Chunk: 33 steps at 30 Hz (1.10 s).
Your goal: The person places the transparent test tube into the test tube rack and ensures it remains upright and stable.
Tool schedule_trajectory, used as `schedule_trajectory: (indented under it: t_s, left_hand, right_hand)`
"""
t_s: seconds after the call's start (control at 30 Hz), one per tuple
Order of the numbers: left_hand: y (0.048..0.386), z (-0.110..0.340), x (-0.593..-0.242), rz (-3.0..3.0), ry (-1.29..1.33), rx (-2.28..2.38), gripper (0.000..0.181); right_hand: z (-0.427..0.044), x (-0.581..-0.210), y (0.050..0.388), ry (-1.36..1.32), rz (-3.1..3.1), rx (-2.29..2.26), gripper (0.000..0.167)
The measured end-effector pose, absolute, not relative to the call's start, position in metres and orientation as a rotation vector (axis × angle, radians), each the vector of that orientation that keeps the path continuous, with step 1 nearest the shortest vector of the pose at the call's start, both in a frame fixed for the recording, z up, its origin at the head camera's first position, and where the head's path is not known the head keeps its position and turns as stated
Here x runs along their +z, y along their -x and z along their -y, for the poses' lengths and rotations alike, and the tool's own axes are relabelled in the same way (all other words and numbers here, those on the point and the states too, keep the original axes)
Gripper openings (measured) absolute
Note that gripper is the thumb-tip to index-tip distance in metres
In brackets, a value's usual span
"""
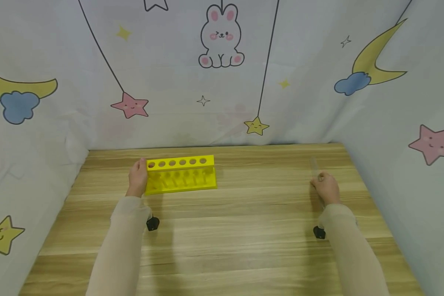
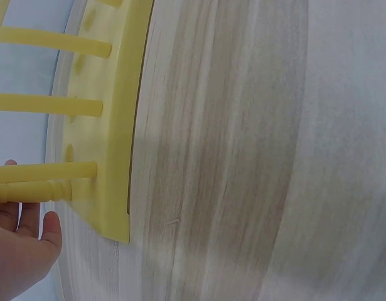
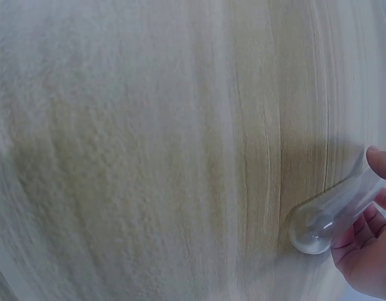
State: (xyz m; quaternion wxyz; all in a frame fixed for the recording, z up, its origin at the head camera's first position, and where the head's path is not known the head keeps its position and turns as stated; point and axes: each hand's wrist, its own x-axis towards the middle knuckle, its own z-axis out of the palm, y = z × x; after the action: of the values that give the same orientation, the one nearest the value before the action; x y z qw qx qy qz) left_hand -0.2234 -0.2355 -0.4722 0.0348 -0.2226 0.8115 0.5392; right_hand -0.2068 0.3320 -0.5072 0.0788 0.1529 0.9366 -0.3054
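Over on the right, the right hand (image 1: 326, 189) is pinching a clear tube (image 3: 334, 216), thumb on one side, curled fingers on the other. Across to the left, the left hand (image 1: 137, 179) is gripping the left end of the yellow rack (image 1: 181, 167), its fingers bending round the end post (image 2: 32, 191).

And here's what the next move seems to be hinging on: the tube is lying well right of the rack, its long axis pointing away from the person, the far end leaning slightly left, while the rack's row of holes is running crosswise. Bringing them together would be needing a long leftward trip and, probably, a turn upright.

The tube's rounded end is showing on the person's side; its middle is hiding under the hand, and its far end is fading into the worktop (image 1: 240, 213). Whether it's touching that surface, I'm not managing to tell.
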Motion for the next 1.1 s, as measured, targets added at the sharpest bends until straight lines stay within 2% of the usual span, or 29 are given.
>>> schedule_trajectory:
  t_s: [0.2,1.1]
  left_hand:
    - [0.222,0.233,-0.469,-2.481,0.693,1.672,0.060]
    - [0.224,0.235,-0.473,-2.481,0.676,1.679,0.061]
  right_hand:
    - [-0.331,-0.505,0.206,-0.488,-2.786,-0.920,0.053]
    - [-0.332,-0.483,0.214,-0.521,-2.808,-0.973,0.051]
